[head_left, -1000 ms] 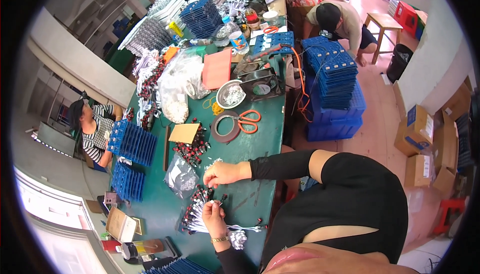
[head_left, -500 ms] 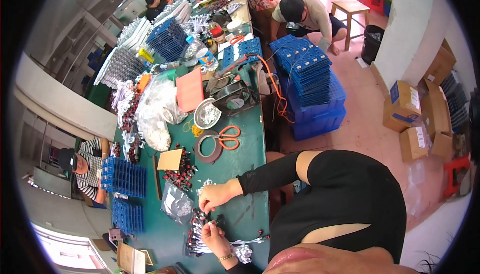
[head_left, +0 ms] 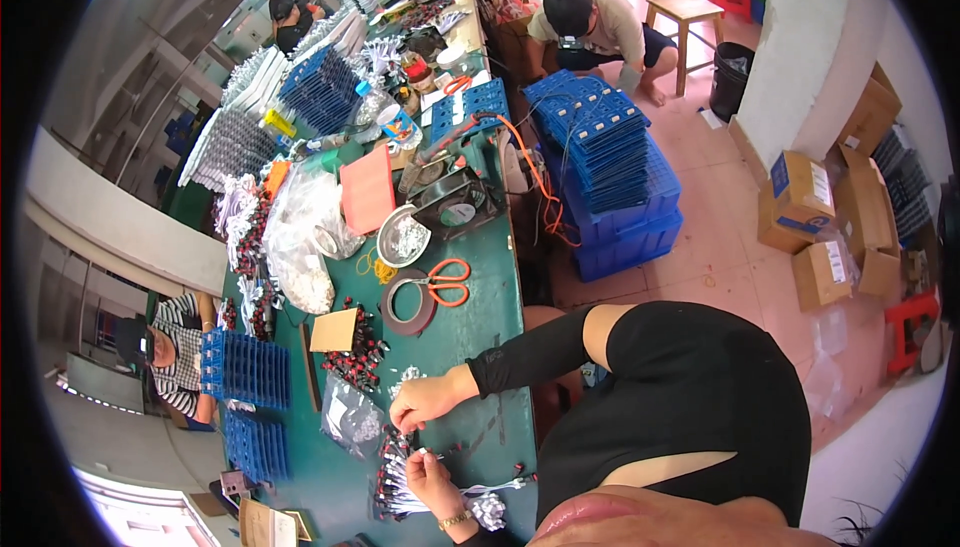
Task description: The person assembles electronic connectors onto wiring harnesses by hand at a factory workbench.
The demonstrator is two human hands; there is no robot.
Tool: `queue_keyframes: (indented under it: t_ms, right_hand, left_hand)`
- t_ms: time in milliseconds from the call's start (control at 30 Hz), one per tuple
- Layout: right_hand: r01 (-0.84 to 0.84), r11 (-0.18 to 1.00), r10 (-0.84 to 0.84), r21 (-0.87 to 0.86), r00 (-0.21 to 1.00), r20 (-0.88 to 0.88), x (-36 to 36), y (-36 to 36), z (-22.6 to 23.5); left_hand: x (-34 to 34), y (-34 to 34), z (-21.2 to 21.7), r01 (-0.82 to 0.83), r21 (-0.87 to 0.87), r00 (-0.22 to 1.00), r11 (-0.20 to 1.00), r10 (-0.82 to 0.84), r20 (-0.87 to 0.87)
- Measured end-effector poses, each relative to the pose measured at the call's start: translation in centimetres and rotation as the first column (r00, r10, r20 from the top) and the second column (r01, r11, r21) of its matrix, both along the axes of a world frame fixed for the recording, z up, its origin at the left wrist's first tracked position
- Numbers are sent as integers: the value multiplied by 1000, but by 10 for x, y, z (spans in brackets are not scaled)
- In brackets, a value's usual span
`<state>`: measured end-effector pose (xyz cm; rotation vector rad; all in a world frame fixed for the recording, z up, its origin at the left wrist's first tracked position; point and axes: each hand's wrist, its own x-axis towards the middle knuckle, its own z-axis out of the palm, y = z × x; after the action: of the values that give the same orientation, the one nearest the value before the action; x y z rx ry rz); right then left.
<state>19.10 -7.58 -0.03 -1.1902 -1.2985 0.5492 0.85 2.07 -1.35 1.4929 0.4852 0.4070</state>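
Note:
My left hand [head_left: 430,479], with a gold band at the wrist, is closed in a pinch on a small white piece [head_left: 424,452]. Just beyond it, my right hand [head_left: 428,400], below a black sleeve, has its fingers curled down together; whatever is in them is hidden. Both hands are over a bundle of white leads [head_left: 398,482] with black and red ends, lying on the green table [head_left: 480,347]. A cluster of white connectors [head_left: 488,512] sits by my left wrist. Small white parts [head_left: 407,377] lie beside my right hand.
Near my hands are a clear bag [head_left: 352,419], red-and-black parts [head_left: 365,362], a tape roll [head_left: 408,302] and orange-handled scissors [head_left: 447,282]. A bowl of white pieces [head_left: 404,237] stands farther up. Blue racks [head_left: 245,367] and a person [head_left: 180,347] are across the table. Another person [head_left: 600,32] crouches by blue crates [head_left: 630,217].
The view has shifted slightly, so table objects appear a little farther left. Both hands stay at the bundle, with only small finger movements.

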Motion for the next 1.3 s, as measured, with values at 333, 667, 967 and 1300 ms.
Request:
queue_keyframes:
  t_ms: [333, 667, 967, 1300]
  right_hand:
    - [27, 1000, -27, 2, 985, 171, -1, -1, -6]
    - [-3, 999, -5, -35, 976, -216, -6, 4, -10]
    - [11, 997, -48, -79, 877, -479, -39, 23, 2]
    - [141, 986, -149, 92, 985, 85, -36, 15, -7]
  left_hand:
    - [-3, -6, 5, -9, 10, 999, 1000, 10, -36]
    - [1, -5, 16, -133, 73, 972, 988, 144, -185]
    - [-7, 7, 3, -189, -73, 980, 979, 185, -70]
    - [-9, 1, 3, -197, -200, 980, 960, 197, -17]
